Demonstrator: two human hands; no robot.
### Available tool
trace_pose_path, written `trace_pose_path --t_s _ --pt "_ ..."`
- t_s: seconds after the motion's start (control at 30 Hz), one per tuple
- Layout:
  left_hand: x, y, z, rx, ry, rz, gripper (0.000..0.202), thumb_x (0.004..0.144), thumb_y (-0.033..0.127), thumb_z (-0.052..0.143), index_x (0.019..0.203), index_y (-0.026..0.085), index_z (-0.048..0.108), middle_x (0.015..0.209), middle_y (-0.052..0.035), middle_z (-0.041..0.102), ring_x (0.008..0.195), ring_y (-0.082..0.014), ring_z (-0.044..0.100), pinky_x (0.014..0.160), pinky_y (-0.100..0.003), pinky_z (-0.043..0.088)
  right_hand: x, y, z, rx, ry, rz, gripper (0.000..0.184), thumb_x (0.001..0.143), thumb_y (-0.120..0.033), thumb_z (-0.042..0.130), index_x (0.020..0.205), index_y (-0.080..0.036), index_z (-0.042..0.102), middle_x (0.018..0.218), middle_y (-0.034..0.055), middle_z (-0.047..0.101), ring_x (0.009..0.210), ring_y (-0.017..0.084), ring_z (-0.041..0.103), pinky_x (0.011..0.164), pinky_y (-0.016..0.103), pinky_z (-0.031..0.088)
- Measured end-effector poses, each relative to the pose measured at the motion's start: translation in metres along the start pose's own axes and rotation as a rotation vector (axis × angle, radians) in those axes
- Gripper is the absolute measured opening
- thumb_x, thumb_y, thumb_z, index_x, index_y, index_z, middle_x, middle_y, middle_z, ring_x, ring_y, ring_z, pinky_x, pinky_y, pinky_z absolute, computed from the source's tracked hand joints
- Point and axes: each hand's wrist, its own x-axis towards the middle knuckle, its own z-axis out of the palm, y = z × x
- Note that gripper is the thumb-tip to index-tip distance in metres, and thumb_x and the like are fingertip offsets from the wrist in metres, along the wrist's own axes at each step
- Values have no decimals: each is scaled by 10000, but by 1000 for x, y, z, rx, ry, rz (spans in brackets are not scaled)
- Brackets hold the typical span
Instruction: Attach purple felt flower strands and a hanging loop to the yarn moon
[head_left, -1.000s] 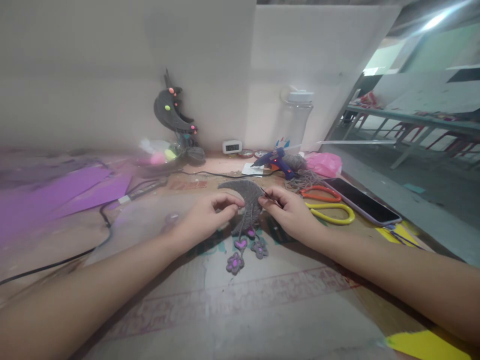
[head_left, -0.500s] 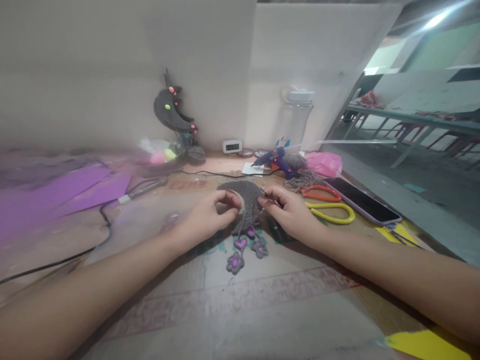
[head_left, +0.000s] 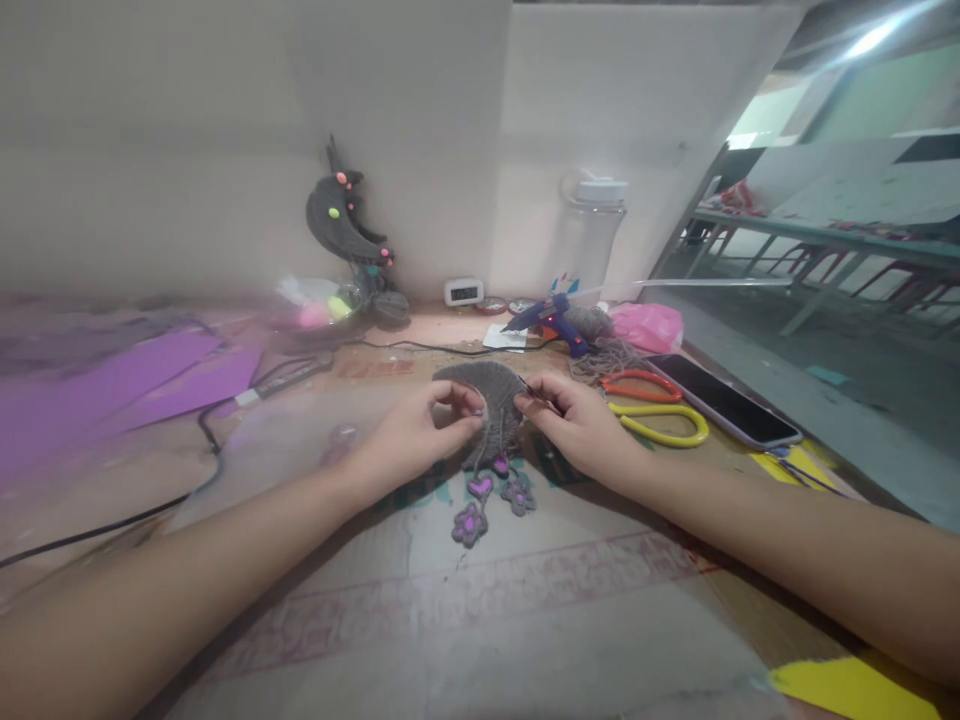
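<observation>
A grey yarn-wrapped crescent (head_left: pixel 491 395) lies on the work surface between my hands. My left hand (head_left: pixel 439 415) is closed in a pinch at its inner edge. Closed at the crescent's right edge, my right hand (head_left: pixel 574 420) holds a thin dark pointed tool (head_left: pixel 528 384), mostly hidden by the fingers. Below the crescent, grey cords lead to small charms: a heart (head_left: pixel 481 487) and two flowers, one at the left (head_left: pixel 469 524) and one at the right (head_left: pixel 518 496), with purple centres.
A blue glue gun (head_left: pixel 551 318) stands behind, near grey yarn (head_left: pixel 611 358). Orange-handled (head_left: pixel 643 384) and yellow-handled scissors (head_left: pixel 667 425) lie right, beside a phone (head_left: pixel 724 400). A pin-dotted dark crescent (head_left: pixel 341 220), clock (head_left: pixel 463 292) and bottle (head_left: pixel 592 240) stand behind. Purple sheets (head_left: pixel 165 375) and a black cable (head_left: pixel 112 522) lie left.
Both hands stay in nearly the same place on either side of the crescent. Only very slight finger movement and a small shift of the view show.
</observation>
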Motion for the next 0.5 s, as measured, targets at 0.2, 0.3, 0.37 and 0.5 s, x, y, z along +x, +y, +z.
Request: trace_pose_path --t_s 0.2,0.3,0.37,0.5 --pt "1 -2 -1 -30 -1 -10 202 796 366 627 694 192 643 934 -43 711 870 -185 642 818 -300 503 1 1 0 8 -3 -3 170 880 -328 512 814 -188 580 686 -18 552 649 131 490 608 235 384" --pt "0 -3 -1 -41 -3 11 210 810 369 616 702 192 647 931 -41 711 878 -186 639 829 -300 499 1 1 0 2 -6 -9 172 882 -328 506 815 -189 582 688 -17 551 655 132 490 611 235 384" --pt "-1 -3 -1 -40 6 9 187 824 356 602 744 196 659 942 -39 712 871 -184 640 834 -302 500 0 0 -1 7 -8 -9 167 880 -323 506 813 -189 581 692 -16 553 662 132 494 616 236 386" --pt "-1 -1 -1 -10 9 -19 179 831 359 590 874 209 680 912 -37 723 833 -189 652 800 -308 512 0 -1 0 6 -8 5 160 871 -320 509 812 -187 578 695 -14 557 665 135 494 617 239 388"
